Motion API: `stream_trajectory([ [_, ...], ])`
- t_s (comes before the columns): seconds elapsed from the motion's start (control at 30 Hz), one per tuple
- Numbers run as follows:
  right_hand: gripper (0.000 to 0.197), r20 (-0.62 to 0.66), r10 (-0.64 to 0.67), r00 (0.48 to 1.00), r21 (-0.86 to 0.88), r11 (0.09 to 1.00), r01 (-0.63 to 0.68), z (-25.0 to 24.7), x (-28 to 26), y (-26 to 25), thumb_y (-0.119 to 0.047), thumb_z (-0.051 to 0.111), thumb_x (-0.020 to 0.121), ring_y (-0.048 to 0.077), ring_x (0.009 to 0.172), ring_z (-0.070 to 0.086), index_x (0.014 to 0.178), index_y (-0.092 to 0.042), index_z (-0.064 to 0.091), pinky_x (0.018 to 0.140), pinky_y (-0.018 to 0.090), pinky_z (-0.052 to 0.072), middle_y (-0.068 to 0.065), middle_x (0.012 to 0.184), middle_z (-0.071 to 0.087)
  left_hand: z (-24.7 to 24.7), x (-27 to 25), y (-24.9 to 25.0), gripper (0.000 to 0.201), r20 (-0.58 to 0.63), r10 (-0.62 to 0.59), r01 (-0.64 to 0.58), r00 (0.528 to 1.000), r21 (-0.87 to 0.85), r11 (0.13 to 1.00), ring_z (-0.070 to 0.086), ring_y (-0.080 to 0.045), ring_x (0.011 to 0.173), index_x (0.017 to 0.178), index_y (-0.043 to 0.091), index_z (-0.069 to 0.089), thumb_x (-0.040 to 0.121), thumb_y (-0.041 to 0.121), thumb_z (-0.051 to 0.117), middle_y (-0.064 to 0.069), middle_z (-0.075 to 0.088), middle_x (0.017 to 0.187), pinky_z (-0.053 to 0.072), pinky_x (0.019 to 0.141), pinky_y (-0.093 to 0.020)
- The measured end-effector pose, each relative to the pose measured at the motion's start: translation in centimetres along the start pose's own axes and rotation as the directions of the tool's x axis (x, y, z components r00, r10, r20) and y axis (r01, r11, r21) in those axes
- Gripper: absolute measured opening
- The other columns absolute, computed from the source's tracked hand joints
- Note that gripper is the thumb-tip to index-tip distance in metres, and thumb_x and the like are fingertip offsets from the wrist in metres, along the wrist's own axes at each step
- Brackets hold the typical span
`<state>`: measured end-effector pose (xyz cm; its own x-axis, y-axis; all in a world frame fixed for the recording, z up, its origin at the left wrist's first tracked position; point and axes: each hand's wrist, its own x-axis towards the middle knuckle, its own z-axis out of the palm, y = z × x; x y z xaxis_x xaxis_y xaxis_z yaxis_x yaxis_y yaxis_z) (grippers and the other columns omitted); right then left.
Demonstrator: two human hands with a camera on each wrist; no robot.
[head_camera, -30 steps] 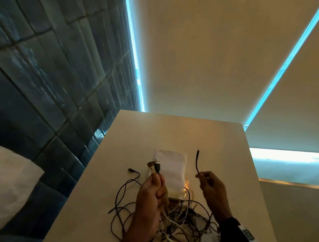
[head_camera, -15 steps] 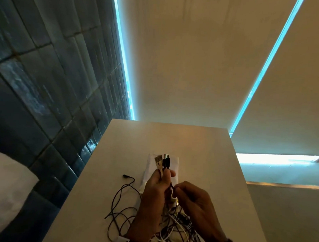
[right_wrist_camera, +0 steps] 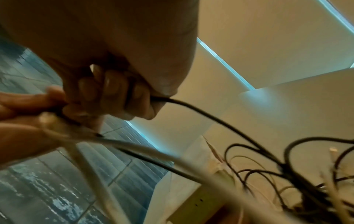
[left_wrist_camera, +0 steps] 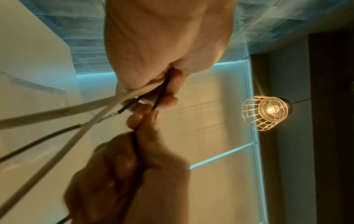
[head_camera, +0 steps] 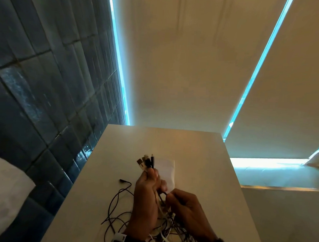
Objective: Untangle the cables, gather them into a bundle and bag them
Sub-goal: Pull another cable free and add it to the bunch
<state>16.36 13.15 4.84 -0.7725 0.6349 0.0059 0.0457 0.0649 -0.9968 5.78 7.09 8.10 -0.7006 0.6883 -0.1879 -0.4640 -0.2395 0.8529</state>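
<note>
My left hand (head_camera: pixel 148 184) grips a bunch of cable ends (head_camera: pixel 146 161), black and white, with the plugs sticking up above the fist. My right hand (head_camera: pixel 179 200) sits just right of it and pinches a thin black cable (right_wrist_camera: pixel 201 112) that runs down into the tangle. A heap of tangled black and white cables (head_camera: pixel 150 228) lies on the pale table (head_camera: pixel 190 149) under both hands. A white bag (head_camera: pixel 166 168) lies flat behind the hands, partly hidden. In the left wrist view the left hand (left_wrist_camera: pixel 153 84) holds white and black cables (left_wrist_camera: pixel 80 109).
A dark tiled wall (head_camera: pixel 37 97) runs along the table's left edge. A loose black plug (head_camera: pixel 122 181) lies left of the hands. A caged lamp (left_wrist_camera: pixel 268 111) glows in the left wrist view. The table's right edge (head_camera: pixel 242 206) drops off close to my right hand.
My right hand came in from the right with the black cable end and passed it to my left hand's bunch. It has since slid down along that cable. The head tilted slightly.
</note>
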Motion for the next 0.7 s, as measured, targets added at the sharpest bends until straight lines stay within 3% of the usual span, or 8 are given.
stream_trajectory([
  [0.1, 0.028, 0.025, 0.029, 0.999, -0.078, 0.997, -0.027, -0.3, 0.3, 1.9, -0.018, 0.059, 0.093, 0.005, 0.060, 0.048, 0.065, -0.015, 0.062, 0.058, 0.017, 0.038, -0.006, 0.060, 0.055, -0.5, 0.3, 1.0, 0.029, -0.008, 0.067, -0.067, 0.998, -0.104, 0.992, 0.020, -0.010, 0.045, 0.072, 0.012, 0.040, 0.099, 0.022, 0.038, 0.003, 0.023, 0.054, 0.027, 0.045, -0.026],
  [0.23, 0.030, 0.014, 0.020, 1.000, -0.193, 0.981, -0.017, -0.5, 0.7, 4.2, -0.031, 0.057, 0.086, 0.001, 0.060, 0.046, 0.057, -0.030, 0.059, 0.059, 0.019, 0.036, -0.009, 0.056, 0.051, -1.3, 0.2, 1.8, 0.028, 0.000, 0.105, -0.105, 0.994, -0.107, 0.989, 0.017, -0.008, 0.041, 0.073, 0.012, 0.040, 0.099, 0.019, 0.035, 0.005, 0.023, 0.052, 0.019, 0.040, -0.023],
  [0.37, 0.030, 0.009, 0.038, 0.999, -0.171, 0.985, -0.036, -0.3, 0.9, 6.4, -0.043, 0.059, 0.083, 0.005, 0.062, 0.048, 0.060, -0.024, 0.063, 0.060, 0.024, 0.038, -0.007, 0.060, 0.053, -2.0, 0.0, 1.9, 0.029, -0.009, 0.114, -0.115, 0.993, -0.095, 0.989, 0.017, -0.007, 0.039, 0.072, 0.012, 0.041, 0.100, 0.018, 0.035, 0.006, 0.024, 0.051, 0.018, 0.038, -0.021],
  [0.47, 0.030, -0.002, 0.067, 0.998, -0.199, 0.978, -0.066, -0.6, 1.0, 7.8, -0.039, 0.058, 0.083, 0.006, 0.060, 0.048, 0.059, -0.021, 0.062, 0.059, 0.024, 0.037, -0.004, 0.058, 0.053, -2.4, -0.3, 2.8, 0.030, -0.021, 0.138, -0.140, 0.990, -0.112, 0.984, 0.017, -0.006, 0.039, 0.073, 0.012, 0.042, 0.101, 0.018, 0.034, 0.006, 0.024, 0.051, 0.018, 0.037, -0.019],
  [0.57, 0.040, -0.047, 0.111, 0.993, -0.255, 0.960, -0.119, -1.0, 1.1, 9.7, -0.048, 0.055, 0.080, 0.016, 0.062, 0.060, 0.066, -0.013, 0.067, 0.062, 0.033, 0.046, 0.005, 0.065, 0.068, -2.8, -0.5, 3.6, 0.029, -0.032, 0.167, -0.170, 0.985, -0.115, 0.979, 0.017, -0.006, 0.039, 0.074, 0.013, 0.043, 0.101, 0.018, 0.034, 0.007, 0.024, 0.051, 0.019, 0.037, -0.019],
  [0.63, 0.028, -0.068, 0.123, 0.990, -0.302, 0.943, -0.138, -1.2, 1.2, 10.3, -0.036, 0.059, 0.086, 0.007, 0.061, 0.060, 0.064, -0.023, 0.069, 0.063, 0.031, 0.047, 0.001, 0.066, 0.071, -3.0, -0.4, 3.8, 0.029, -0.040, 0.160, -0.163, 0.986, -0.105, 0.981, 0.018, -0.006, 0.039, 0.074, 0.013, 0.043, 0.101, 0.019, 0.034, 0.006, 0.025, 0.051, 0.019, 0.036, -0.019],
  [0.7, 0.036, -0.119, 0.111, 0.987, -0.320, 0.936, -0.144, -1.3, 1.7, 9.7, -0.019, 0.061, 0.090, -0.002, 0.053, 0.050, 0.055, -0.030, 0.062, 0.058, 0.027, 0.041, -0.009, 0.053, 0.062, -3.0, -0.5, 3.8, 0.029, -0.047, 0.141, -0.144, 0.989, -0.068, 0.987, 0.018, -0.006, 0.038, 0.074, 0.013, 0.043, 0.101, 0.019, 0.035, 0.005, 0.026, 0.050, 0.018, 0.036, -0.019],
])
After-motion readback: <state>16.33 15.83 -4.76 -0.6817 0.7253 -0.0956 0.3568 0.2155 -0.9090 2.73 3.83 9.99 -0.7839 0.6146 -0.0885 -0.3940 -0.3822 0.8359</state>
